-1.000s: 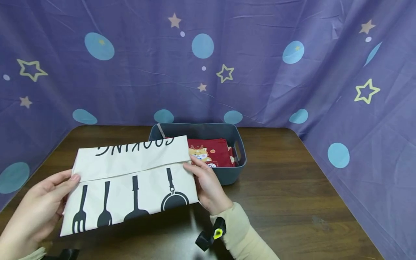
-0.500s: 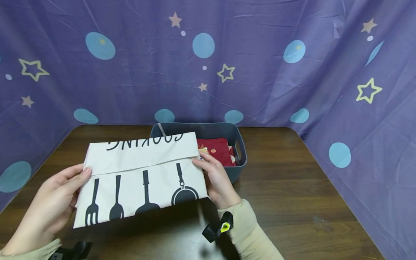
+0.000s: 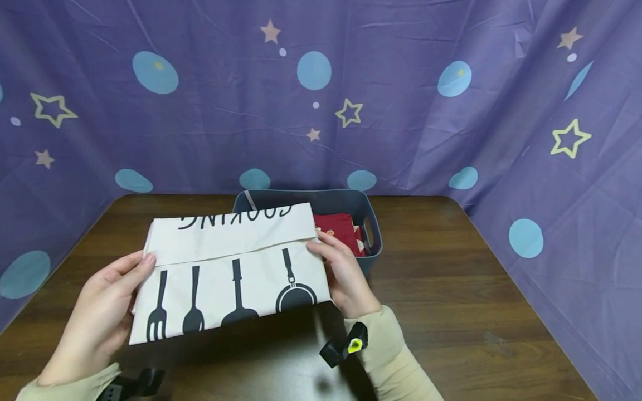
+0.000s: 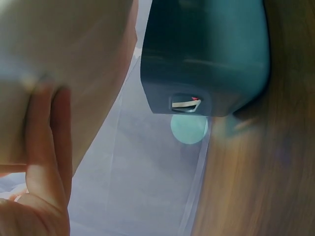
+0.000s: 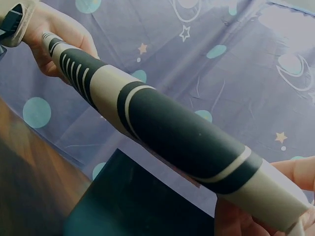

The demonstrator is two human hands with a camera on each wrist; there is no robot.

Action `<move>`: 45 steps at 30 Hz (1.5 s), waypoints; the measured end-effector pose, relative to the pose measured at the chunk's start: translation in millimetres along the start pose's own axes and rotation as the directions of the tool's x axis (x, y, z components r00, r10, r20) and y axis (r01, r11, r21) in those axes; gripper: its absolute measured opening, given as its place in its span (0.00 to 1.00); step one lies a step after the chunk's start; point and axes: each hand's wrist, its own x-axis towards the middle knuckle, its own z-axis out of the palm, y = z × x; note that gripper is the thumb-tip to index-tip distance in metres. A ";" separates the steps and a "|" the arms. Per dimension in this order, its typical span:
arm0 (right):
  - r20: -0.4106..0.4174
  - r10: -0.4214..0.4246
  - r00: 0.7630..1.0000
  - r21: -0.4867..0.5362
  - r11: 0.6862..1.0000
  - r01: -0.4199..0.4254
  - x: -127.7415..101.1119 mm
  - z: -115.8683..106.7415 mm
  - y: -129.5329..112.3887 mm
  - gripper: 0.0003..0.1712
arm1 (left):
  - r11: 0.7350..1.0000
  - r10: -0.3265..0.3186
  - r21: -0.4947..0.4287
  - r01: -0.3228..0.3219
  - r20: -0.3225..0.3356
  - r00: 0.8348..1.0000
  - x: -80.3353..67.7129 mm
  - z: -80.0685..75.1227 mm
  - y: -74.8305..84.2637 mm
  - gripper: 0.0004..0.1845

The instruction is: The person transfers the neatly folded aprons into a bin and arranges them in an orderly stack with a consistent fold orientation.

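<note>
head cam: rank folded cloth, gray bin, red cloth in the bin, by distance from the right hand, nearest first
1. Folded cloth: the right hand grips its right edge, so they touch.
2. Gray bin: just behind the hand, its near wall close to the knuckles.
3. Red cloth: inside the bin, beyond the fingertips. It is nearly as close as the bin, so the last two places are a tight call.

Quick count: two hands, left hand (image 3: 97,312) and right hand (image 3: 346,273), both on one folded white cloth (image 3: 230,267). That cloth has four black utensil prints (image 3: 225,295): fork, spoon, spatula, pan. One grey bin (image 3: 373,234) near the tabletop's (image 3: 451,289) back edge, with one red cloth (image 3: 338,225) showing inside. Two wrist cameras, one per wrist (image 3: 346,348).
</note>
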 end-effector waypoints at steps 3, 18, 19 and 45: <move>-0.006 -0.006 1.000 0.009 1.000 0.006 0.0 -0.6 -0.6 0.26 | 1.000 0.000 -0.010 0.000 -0.007 1.000 0.7 3.1 -0.5 0.08; -0.084 -0.088 0.993 -0.025 0.996 0.086 -2.2 -1.0 -2.3 0.20 | 1.000 -0.003 -0.016 0.003 -0.033 0.999 1.9 18.6 -2.6 0.07; -0.095 -0.088 0.992 -0.025 0.996 0.086 -2.3 -1.3 -2.2 0.21 | 1.000 -0.004 -0.021 0.003 -0.033 0.999 2.0 19.6 -2.6 0.07; -0.080 -0.051 0.995 0.026 0.998 0.054 -9.6 -22.6 -10.8 0.15 | 0.993 -0.062 0.103 0.066 -0.042 0.997 7.5 41.5 -1.5 0.36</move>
